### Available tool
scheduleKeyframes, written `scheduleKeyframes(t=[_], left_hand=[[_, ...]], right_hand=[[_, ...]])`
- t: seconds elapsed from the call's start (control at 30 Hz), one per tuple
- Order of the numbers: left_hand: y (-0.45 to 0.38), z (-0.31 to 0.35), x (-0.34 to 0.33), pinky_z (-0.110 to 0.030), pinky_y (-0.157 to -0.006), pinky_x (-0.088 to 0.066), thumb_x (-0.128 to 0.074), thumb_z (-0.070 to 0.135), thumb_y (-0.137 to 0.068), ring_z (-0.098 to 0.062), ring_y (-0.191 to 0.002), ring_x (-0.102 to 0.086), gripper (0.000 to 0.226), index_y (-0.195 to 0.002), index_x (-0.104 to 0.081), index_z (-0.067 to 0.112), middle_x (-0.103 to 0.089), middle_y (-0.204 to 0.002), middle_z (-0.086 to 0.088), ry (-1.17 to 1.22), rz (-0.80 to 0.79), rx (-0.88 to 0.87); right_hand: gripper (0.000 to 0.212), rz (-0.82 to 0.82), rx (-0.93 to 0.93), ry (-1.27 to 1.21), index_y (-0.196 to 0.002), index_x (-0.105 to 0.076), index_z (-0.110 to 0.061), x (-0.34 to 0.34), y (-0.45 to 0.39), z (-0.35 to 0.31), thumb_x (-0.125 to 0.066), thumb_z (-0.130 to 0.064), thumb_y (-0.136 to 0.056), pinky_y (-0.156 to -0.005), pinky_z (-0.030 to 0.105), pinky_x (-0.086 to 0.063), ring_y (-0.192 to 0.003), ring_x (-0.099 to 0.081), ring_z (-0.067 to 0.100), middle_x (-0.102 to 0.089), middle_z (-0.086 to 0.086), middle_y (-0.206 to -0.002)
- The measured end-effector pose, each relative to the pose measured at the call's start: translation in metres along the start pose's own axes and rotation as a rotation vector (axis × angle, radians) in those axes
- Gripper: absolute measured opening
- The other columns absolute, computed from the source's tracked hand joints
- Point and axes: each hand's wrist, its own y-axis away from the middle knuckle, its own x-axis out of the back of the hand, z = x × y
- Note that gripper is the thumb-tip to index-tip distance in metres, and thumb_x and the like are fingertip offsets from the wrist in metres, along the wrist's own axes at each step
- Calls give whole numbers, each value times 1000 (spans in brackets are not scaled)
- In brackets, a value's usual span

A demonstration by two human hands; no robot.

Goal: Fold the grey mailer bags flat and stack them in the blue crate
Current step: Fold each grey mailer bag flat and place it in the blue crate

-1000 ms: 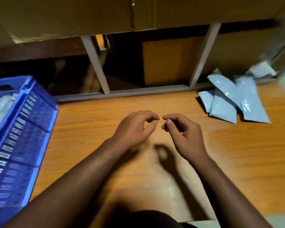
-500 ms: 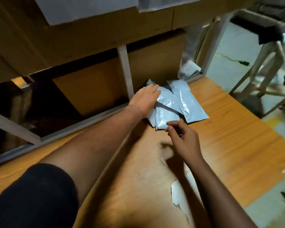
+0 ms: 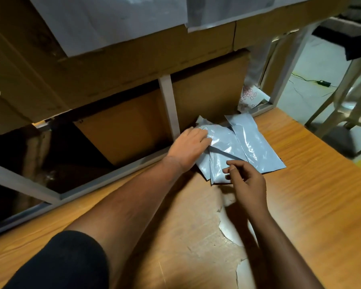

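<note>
Grey mailer bags: small overlapping pile at the far right of the surface, back edge against the frame rail. Looks like three or four, count unclear where they overlap.

Handling, my read: thin glossy poly film, very light, limp, no stiffness to speak of. Specular streaks say slick, so the bags will likely slide over each other and over the laminate. Not fragile; creasing is the only concern. Best hold is probably a pinch at a free corner or the near short edge, while the other palm pins the rest of the pile so only one bag peels off. A flat press alone would likely drag several at once.

Hands: left hand lies on the pile's left side, fingers extended over the film, palm down, not curled round anything. Right hand is at the near edge of the frontmost bag, thumb and fingers bent toward it. Whether it has actually pinched the edge I cannot tell, motion blur there.

Surface: orange wood-grain laminate, top layer chipped and peeling near the right forearm. A raised flake could snag a sliding bag.

Behind: grey painted metal frame upright, brown cardboard panels. Printed white packet lies at the back corner.

Blue crate is not in view.
</note>
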Motion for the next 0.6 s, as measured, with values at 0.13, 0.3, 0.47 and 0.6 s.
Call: scheduleKeyframes(t=[0.13,0.3,0.47,0.6], left_hand=[[-6,-3,-1,-41,-117,-31,-65,13,-92,-26,-133,-45,42,-134,-59,18,-54,-140,-6,-94,-84,104],[-4,-1,-3,-39,-76,-45,-70,18,-86,-27,-91,-58,9,-92,-74,13,-63,-92,-5,-27,57,86],[43,2,24,-39,-78,-44,-62,24,-89,-26,-96,-56,13,-94,-66,13,-63,-104,-7,146,222,49],[131,15,40,-39,-89,-45,-66,23,-90,-27,-112,-58,11,-97,-68,16,-64,-120,-5,227,268,258]], right_hand=[[16,-20,33,22,-102,-74,-23,-16,-5,-7,-62,-12,-101,-86,41,-60,-92,-73,12,-77,-5,-89],[17,-44,-13,-93,-105,-74,-18,-20,0,-6,-61,-8,-103,-74,33,-59,-91,-74,20,-77,1,-90],[15,-18,128,-20,-112,-73,-20,-17,5,-11,-69,-14,-99,-88,38,-59,-100,-72,17,-76,-3,-102],[58,-329,501,584,-136,-61,-31,-30,20,-11,-77,-50,-83,-104,35,-39,-131,-51,13,-56,-12,-139]])
